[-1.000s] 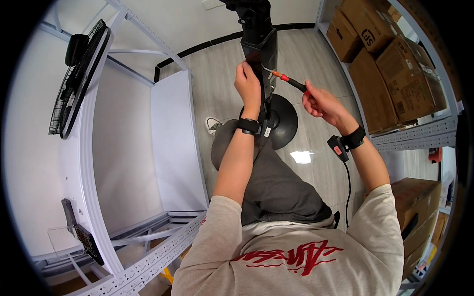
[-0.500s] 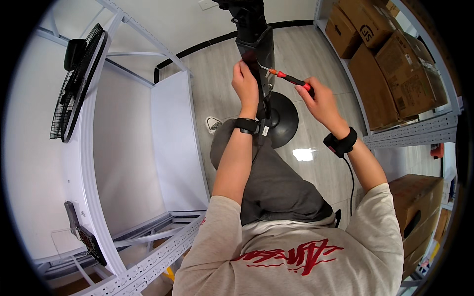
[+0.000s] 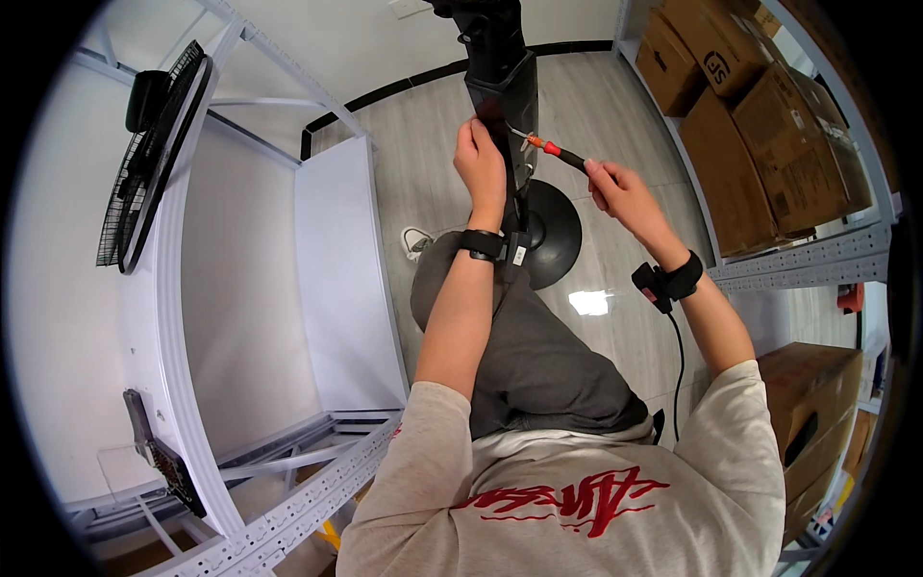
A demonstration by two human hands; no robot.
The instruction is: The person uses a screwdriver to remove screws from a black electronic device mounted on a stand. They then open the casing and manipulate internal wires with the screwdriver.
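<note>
A tall black stand (image 3: 519, 101), which looks like a pedestal fan's column with a box-shaped housing, rises ahead of me from a round black base (image 3: 558, 231). My left hand (image 3: 483, 168) grips the housing's left edge, its fingers bent and partly hidden. From the other side, my right hand (image 3: 620, 192) pinches the rear end of a red and black screwdriver (image 3: 558, 151) between thumb and fingers. Its shaft points left at the housing, and the tip meets or nearly meets the dark surface; the exact contact point is too small to make out.
On my left, a white metal shelf rack (image 3: 336, 269) holds a black fan grille (image 3: 159, 163). Cardboard boxes (image 3: 726, 173) fill the right-hand rack, with another large box (image 3: 817, 404) lower down. A black cable (image 3: 680, 375) hangs from my right wrist strap.
My right hand has slid back to the end of the screwdriver's handle, so more of the handle shows. The stand has shifted very slightly right in view; my left hand keeps its grip.
</note>
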